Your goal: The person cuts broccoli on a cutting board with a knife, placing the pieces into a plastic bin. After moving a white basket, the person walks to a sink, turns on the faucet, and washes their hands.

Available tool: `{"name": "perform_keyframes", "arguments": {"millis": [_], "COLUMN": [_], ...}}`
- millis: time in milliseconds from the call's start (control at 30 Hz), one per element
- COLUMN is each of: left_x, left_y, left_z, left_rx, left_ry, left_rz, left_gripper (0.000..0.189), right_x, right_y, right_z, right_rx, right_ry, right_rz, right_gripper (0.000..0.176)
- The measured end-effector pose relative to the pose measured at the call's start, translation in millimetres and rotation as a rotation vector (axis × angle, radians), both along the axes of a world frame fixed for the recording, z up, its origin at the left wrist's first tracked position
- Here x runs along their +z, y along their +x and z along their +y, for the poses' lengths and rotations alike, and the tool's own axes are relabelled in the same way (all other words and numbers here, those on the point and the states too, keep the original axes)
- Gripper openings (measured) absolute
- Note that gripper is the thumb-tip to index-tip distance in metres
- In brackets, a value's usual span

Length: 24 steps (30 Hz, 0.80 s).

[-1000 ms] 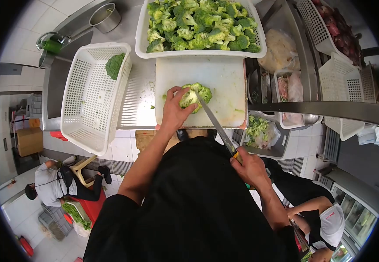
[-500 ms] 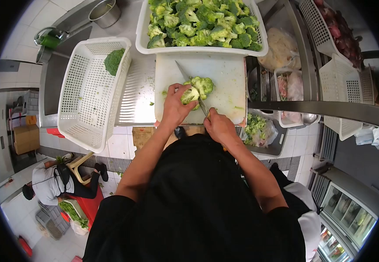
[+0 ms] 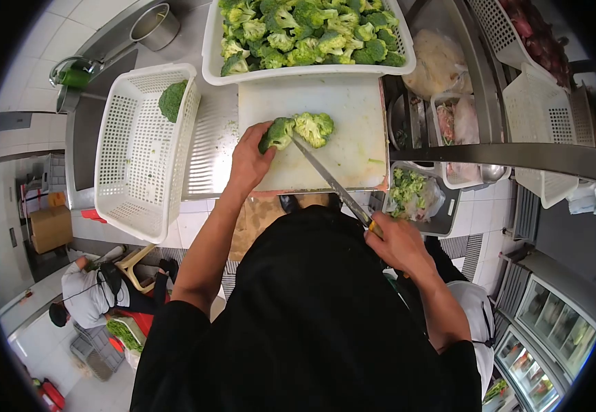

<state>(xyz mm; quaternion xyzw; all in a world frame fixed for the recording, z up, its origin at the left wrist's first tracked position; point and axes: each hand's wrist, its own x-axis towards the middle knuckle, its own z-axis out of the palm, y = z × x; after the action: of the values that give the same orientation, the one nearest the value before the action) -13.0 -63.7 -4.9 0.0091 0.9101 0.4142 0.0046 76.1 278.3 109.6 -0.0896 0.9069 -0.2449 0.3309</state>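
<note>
On the white cutting board [image 3: 339,165] lie two pieces of broccoli side by side. My left hand [image 3: 250,161] is closed on the left broccoli piece [image 3: 281,134], its fingers around the outer side. The right broccoli piece [image 3: 314,129] sits against it with its pale inner side showing. My right hand [image 3: 397,240] grips the handle of a long knife [image 3: 332,180] in front of the board's near edge. The blade slants up and left, and its tip reaches the spot between the two pieces.
A white basket [image 3: 308,74] heaped with cut broccoli stands behind the board. At the left, another white basket [image 3: 109,158] holds one broccoli head [image 3: 172,101]. A metal rail [image 3: 510,155] crosses on the right, above a dark tray [image 3: 442,213] of scraps. Another person [image 3: 92,292] works low at left.
My right hand has drawn the knife back toward me and to the right. The broccoli pieces now lie further apart, and my left hand has shifted slightly left.
</note>
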Motion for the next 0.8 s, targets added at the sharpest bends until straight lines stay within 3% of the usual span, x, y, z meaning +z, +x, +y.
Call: {"name": "perform_keyframes", "arguments": {"millis": [400,533,633,733,800], "left_x": [2,12,23,32,30], "left_y": [1,2,5,-2,-12], "left_z": [-2,-3,-12,-5,11], "left_rx": [0.006,-0.015,-0.050,-0.036,-0.036], "left_ry": [-0.055,-0.096,-0.150,-0.183,-0.201], "left_rz": [-0.007,-0.061,-0.081,-0.062,0.156], "left_gripper": [0.057,0.059,0.061,0.062,0.058], "right_x": [-2,-38,-37,-19,-7], "right_y": [-26,-31,-34,-31,-25], "right_z": [-16,-22,-19,-5,7], "right_rx": [0.238,0.223,0.260,0.270,0.250], "right_ry": [0.084,-0.012,-0.049,0.014,0.046], "right_rz": [0.256,0.300,0.294,0.104,0.027], "right_gripper": [0.021,0.021,0.024,0.025,0.029]}}
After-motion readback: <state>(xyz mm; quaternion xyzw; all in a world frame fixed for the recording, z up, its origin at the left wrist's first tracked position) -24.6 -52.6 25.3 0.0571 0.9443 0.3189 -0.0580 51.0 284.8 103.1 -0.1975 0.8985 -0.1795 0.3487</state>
